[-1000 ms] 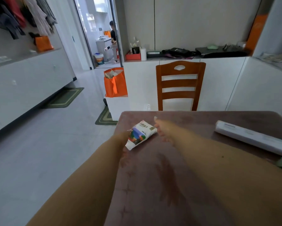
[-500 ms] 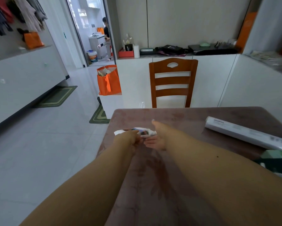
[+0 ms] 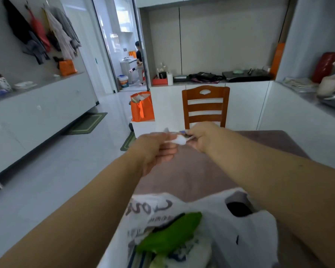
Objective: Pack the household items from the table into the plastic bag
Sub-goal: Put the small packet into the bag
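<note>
Both my hands hold a small white packet point(image 3: 179, 139) with a coloured print, lifted above the far part of the brown table point(image 3: 193, 173). My left hand point(image 3: 156, 149) grips its left end and my right hand point(image 3: 202, 137) grips its right end. Most of the packet is hidden by my fingers. A white plastic bag point(image 3: 217, 229) with dark lettering lies open near the table's front edge. Inside it sit a green item point(image 3: 172, 233) and other white and blue packages.
A wooden chair point(image 3: 205, 105) stands behind the table. An orange bag point(image 3: 142, 107) sits on a low white unit to the left. White cabinets line both sides. A person stands in the far doorway point(image 3: 138, 60). Green mats lie on the tiled floor.
The packet has risen off the table between both hands. The camera has tilted, bringing the plastic bag into view at the bottom. The long white box on the right has left the view.
</note>
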`<state>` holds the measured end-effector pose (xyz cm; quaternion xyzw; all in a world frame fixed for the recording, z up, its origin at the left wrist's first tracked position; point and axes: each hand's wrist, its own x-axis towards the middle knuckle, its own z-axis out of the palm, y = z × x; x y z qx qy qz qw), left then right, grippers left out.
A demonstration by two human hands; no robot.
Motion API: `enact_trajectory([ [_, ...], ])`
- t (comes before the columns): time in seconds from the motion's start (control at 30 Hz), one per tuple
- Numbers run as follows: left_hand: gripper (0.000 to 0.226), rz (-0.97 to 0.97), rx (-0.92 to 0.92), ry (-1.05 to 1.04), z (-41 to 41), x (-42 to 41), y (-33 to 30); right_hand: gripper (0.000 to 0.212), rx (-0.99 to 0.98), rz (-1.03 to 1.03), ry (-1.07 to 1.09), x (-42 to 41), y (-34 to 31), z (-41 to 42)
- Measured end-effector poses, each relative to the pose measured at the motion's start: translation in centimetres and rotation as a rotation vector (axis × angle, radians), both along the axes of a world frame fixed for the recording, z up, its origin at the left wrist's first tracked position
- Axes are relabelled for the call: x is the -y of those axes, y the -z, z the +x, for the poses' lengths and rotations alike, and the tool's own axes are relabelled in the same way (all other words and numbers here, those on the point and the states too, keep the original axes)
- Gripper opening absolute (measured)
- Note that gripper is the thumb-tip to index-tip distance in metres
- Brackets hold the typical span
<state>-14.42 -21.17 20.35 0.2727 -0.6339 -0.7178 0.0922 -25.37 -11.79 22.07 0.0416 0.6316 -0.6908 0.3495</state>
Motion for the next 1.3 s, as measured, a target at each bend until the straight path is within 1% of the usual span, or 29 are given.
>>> enact_trajectory([
  [0.07, 0.044, -0.074, -0.012, -0.05, 3.3, -1.0, -1.1, 0.039, -0.029, -0.108, 0.028, -2.5, -1.5, 2.7],
  [0.1, 0.05, -0.106, -0.019, -0.069, 4.9, -1.5, -1.4, 0.036, 0.001, -0.171, 0.031, -3.9, -1.8, 4.0],
  [0.2, 0.059, -0.2, -0.009, -0.101, 9.1, -3.0, -0.9, 0.011, 0.054, -0.314, 0.023, -8.6, -2.8, 8.3],
  [0.23, 0.064, -0.217, 0.014, -0.112, 10.2, -3.3, -0.3, 0.009, 0.053, -0.33, 0.025, -10.1, -3.0, 9.9],
  [0.33, 0.079, -0.228, 0.13, -0.121, 12.5, -4.2, 1.5, 0.015, 0.079, -0.366, 0.031, -14.3, -2.5, 13.6],
  [0.37, 0.081, -0.275, 0.173, -0.114, 13.1, -4.6, 2.0, 0.014, 0.09, -0.364, 0.021, -15.3, -1.7, 14.6],
  [0.4, 0.081, -0.366, 0.217, -0.109, 13.5, -4.9, 2.3, 0.012, 0.102, -0.345, -0.005, -16.1, -0.6, 15.4],
  [0.47, 0.082, -0.595, 0.324, -0.087, 14.2, -5.5, 2.5, 0.012, 0.112, -0.252, -0.067, -17.1, 1.6, 16.9],
  [0.53, 0.086, -0.74, 0.473, -0.019, 14.7, -5.7, 2.6, 0.013, 0.128, -0.185, -0.049, -16.9, 3.8, 17.9],
  [0.6, 0.093, -0.748, 0.604, 0.029, 14.9, -5.9, 2.7, 0.017, 0.135, -0.185, 0.056, -16.2, 5.6, 18.8],
  [0.63, 0.095, -0.732, 0.635, 0.029, 15.0, -5.8, 2.8, 0.018, 0.128, -0.183, 0.097, -15.7, 6.9, 18.9],
  [0.67, 0.096, -0.72, 0.638, 0.021, 15.0, -5.9, 2.8, 0.018, 0.082, -0.122, 0.094, -15.2, 8.0, 18.9],
  [0.7, 0.095, -0.711, 0.627, 0.012, 15.0, -5.8, 2.8, 0.028, 0.018, -0.004, 0.04, -14.7, 9.2, 18.9],
  [0.73, 0.094, -0.705, 0.61, 0.01, 15.0, -5.8, 2.8, 0.031, -0.048, 0.145, -0.047, -14.3, 10.1, 19.2],
  [0.77, 0.093, -0.7, 0.601, 0.019, 15.0, -5.9, 2.7, 0.034, -0.119, 0.299, -0.175, -14.2, 10.8, 19.6],
  [0.8, 0.092, -0.699, 0.599, 0.035, 15.0, -6.1, 2.7, 0.037, -0.218, 0.491, -0.342, -14.2, 11.0, 20.3],
  [0.83, 0.091, -0.701, 0.598, 0.052, 15.0, -6.4, 2.6, 0.04, -0.34, 0.631, -0.501, -14.2, 11.2, 20.7],
  [0.87, 0.09, -0.7, 0.592, 0.067, 15.0, -6.7, 2.5, 0.042, -0.456, 0.704, -0.615, -14.3, 11.3, 21.0],
  [0.9, 0.089, -0.69, 0.579, 0.078, 15.0, -7.0, 2.4, 0.043, -0.498, 0.709, -0.672, -14.4, 11.2, 21.3],
  [0.93, 0.089, -0.678, 0.562, 0.081, 14.9, -7.4, 2.3, 0.044, -0.493, 0.71, -0.704, -14.4, 11.2, 21.3],
  [0.97, 0.087, -0.669, 0.541, 0.078, 14.8, -7.6, 2.2, 0.045, -0.465, 0.706, -0.701, -14.6, 11.5, 21.2],
  [1.07, 0.086, -0.643, 0.448, 0.05, 13.8, -7.8, 2.1, 0.041, -0.499, 0.673, -0.728, -15.2, 10.5, 20.6],
  [1.1, 0.085, -0.628, 0.408, 0.046, 13.3, -7.9, 2.1, 0.038, -0.524, 0.617, -0.695, -15.6, 9.9, 20.5],
  [1.13, 0.083, -0.602, 0.364, 0.048, 12.6, -7.9, 2.1, 0.035, -0.531, 0.539, -0.619, -16.1, 9.3, 20.1],
  [1.2, 0.078, -0.546, 0.278, 0.071, 11.1, -8.5, 1.9, 0.032, -0.487, 0.34, -0.392, -17.4, 8.0, 18.8],
  [1.23, 0.076, -0.532, 0.244, 0.088, 10.3, -8.9, 1.8, 0.033, -0.458, 0.281, -0.26, -18.1, 7.5, 17.8],
  [1.3, 0.073, -0.515, 0.204, 0.117, 8.9, -9.8, 1.7, 0.032, -0.518, 0.276, -0.06, -19.3, 7.2, 15.5],
])
